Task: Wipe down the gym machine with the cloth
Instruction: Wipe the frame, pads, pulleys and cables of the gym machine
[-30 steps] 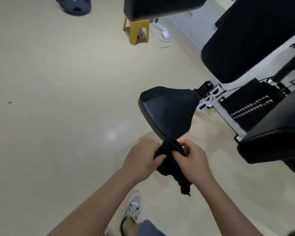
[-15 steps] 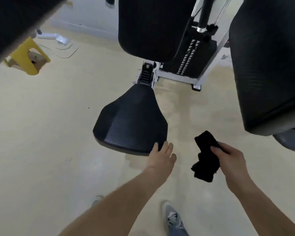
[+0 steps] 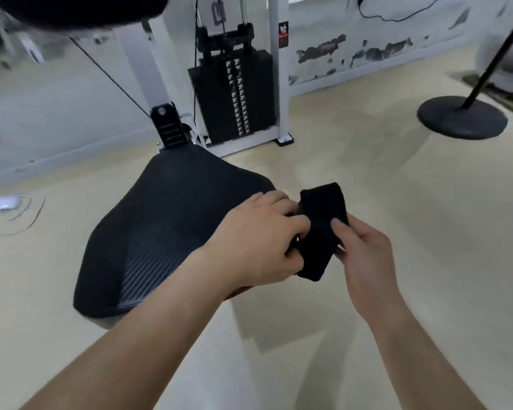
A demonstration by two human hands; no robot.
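A black cloth [image 3: 320, 226], folded into a thick strip, is held in front of me by both hands. My left hand [image 3: 255, 241] pinches its left side, and my right hand [image 3: 365, 255] grips its right side with the thumb on top. Just left of the hands is the black padded seat [image 3: 160, 232] of the gym machine, with a ribbed panel on its near side. The hands hover over the seat's right edge. Behind the seat stands the white frame [image 3: 274, 69] with the black weight stack [image 3: 234, 96].
A black pad [image 3: 80, 7] hangs overhead at the top left. A round black base with a slanted pole [image 3: 461, 116] stands on the floor at the right. A white wall with peeling paint runs along the back. Beige floor lies to the right of the seat.
My left hand has left the seat's front edge and taken hold of the cloth beside my right hand. The view has lifted, showing the weight stack and wall.
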